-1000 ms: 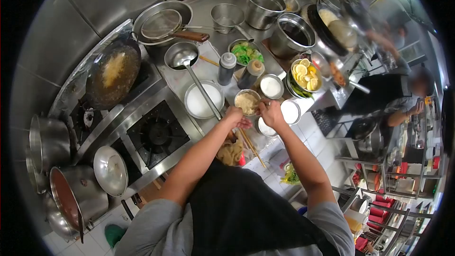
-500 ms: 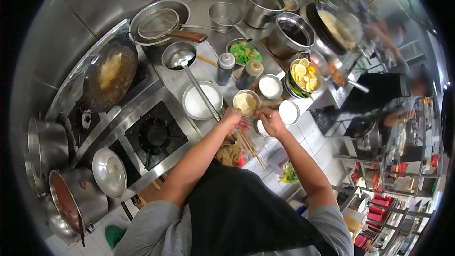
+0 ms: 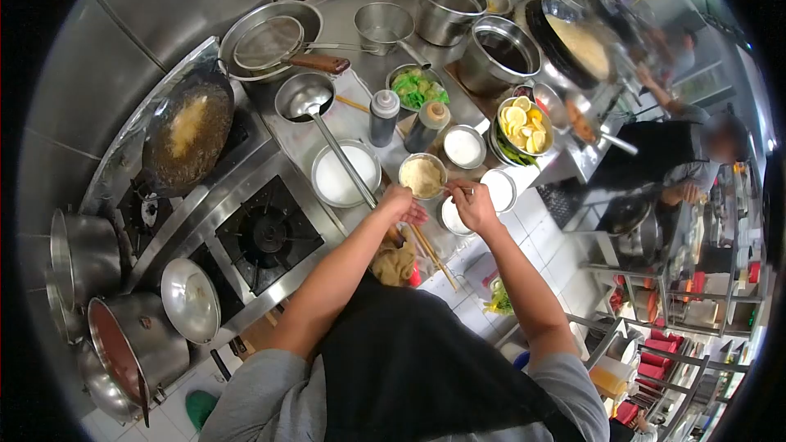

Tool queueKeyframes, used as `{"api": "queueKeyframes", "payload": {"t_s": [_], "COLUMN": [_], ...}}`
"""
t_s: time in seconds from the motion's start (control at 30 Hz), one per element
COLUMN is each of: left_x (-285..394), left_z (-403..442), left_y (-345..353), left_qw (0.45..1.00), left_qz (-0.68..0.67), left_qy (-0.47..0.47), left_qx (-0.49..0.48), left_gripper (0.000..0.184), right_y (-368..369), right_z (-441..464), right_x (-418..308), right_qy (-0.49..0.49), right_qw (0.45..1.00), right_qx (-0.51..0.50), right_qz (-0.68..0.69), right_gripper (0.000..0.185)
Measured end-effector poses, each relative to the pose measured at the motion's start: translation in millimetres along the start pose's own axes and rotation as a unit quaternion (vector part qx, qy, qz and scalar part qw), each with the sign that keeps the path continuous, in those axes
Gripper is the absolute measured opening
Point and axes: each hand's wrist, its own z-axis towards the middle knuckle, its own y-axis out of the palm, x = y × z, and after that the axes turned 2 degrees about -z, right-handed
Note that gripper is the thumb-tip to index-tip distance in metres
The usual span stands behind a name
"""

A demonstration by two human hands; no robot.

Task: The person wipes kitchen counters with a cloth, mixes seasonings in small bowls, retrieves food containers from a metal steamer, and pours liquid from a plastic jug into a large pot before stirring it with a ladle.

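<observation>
The small bowl (image 3: pixel 401 170) sits near the close edge of the steel surface (image 3: pixel 344 0), right between the person's hands. In it is something beige (image 3: pixel 422 176), pale and lumpy, banked unevenly against the metal; from where I stand I can't make out whether it's a powder or a paste. The right hand (image 3: pixel 473 206) is pinched narrow on a thin utensil (image 3: pixel 449 187) at the bowl's right side. The left hand (image 3: pixel 401 205) is by the near rim, fingers loosely spread to the right, and I can't tell whether it grips anything.

Close around stand more metal bowls with white contents: one just above on the right (image 3: pixel 445 150), one beside the right hand (image 3: pixel 513 196), one partly behind that hand (image 3: pixel 442 218), and a larger one on the left (image 3: pixel 314 184), with a ladle (image 3: pixel 340 147) slanting across it. Past two squeeze bottles (image 3: pixel 384 119) is a bowl of greens (image 3: pixel 394 77); farther right, one of cut lemons (image 3: pixel 552 125). Behind them a pot (image 3: pixel 483 74) holds dark liquid. Over on the left, a wok (image 3: pixel 213 147) has a golden mass in it.
</observation>
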Motion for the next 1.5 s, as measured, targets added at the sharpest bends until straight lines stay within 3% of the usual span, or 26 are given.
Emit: {"api": "queueKeyframes", "payload": {"t_s": [0.1,0.17,0.37,0.43,0.5,0.57,0.63,0.7,0.77,0.9,1.07,1.13,1.3,1.4,1.5], "left_x": [-2,0,0,-1,-1,-1,-2,1,-1,0,2,1,-1,-2,0], "left_z": [-2,-5,-5,-3,0,1,-1,-4,2,3,0,-1,7,2,-7], "left_y": [3,4,4,4,2,0,-1,3,1,1,0,3,-3,0,8], "left_qw": [1.000,1.000,1.000,1.000,1.000,1.000,1.000,1.000,1.000,0.999,1.000,1.000,1.000,1.000,0.997], "left_qz": [-0.005,0.001,-0.007,-0.004,-0.006,-0.005,-0.010,0.003,0.006,-0.020,-0.012,-0.001,-0.014,0.008,0.035], "left_qy": [-0.008,-0.011,-0.012,-0.014,-0.009,-0.014,-0.018,-0.014,-0.026,-0.026,-0.021,-0.021,-0.027,-0.006,0.037], "left_qx": [0.002,0.008,0.015,0.011,0.010,-0.004,0.005,0.008,0.004,0.008,0.006,0.004,0.003,0.025,0.063], "left_gripper": [0.030,0.030,0.030,0.030,0.031,0.036,0.037,0.033,0.032,0.029,0.029,0.029,0.029,0.030,0.030], "right_y": [-5,-4,-16,-5,7,7,-1,-12,-16,-9,-11,-6,27,31,17], "right_z": [2,4,20,20,10,9,5,10,18,9,0,9,-5,-10,-16], "right_x": [-11,-13,-22,-5,8,6,4,-5,-6,-6,-1,9,18,16,0], "right_qy": [-0.049,-0.112,-0.238,-0.244,-0.198,-0.226,-0.212,-0.180,-0.286,-0.218,-0.175,-0.237,-0.188,-0.072,-0.076], "right_qw": [0.999,0.989,0.946,0.941,0.925,0.924,0.963,0.966,0.935,0.961,0.972,0.958,0.960,0.992,0.989], "right_qx": [0.018,-0.009,0.018,0.020,-0.067,-0.083,-0.030,-0.051,-0.032,-0.080,-0.065,0.028,0.043,0.098,0.101], "right_qz": [-0.002,-0.100,-0.220,-0.235,-0.317,-0.298,-0.164,-0.180,-0.206,-0.153,-0.142,-0.161,-0.202,-0.013,0.077], "right_gripper": [0.020,0.018,0.010,0.009,0.010,0.013,0.018,0.022,0.020,0.020,0.020,0.020,0.018,0.018,0.019]}}
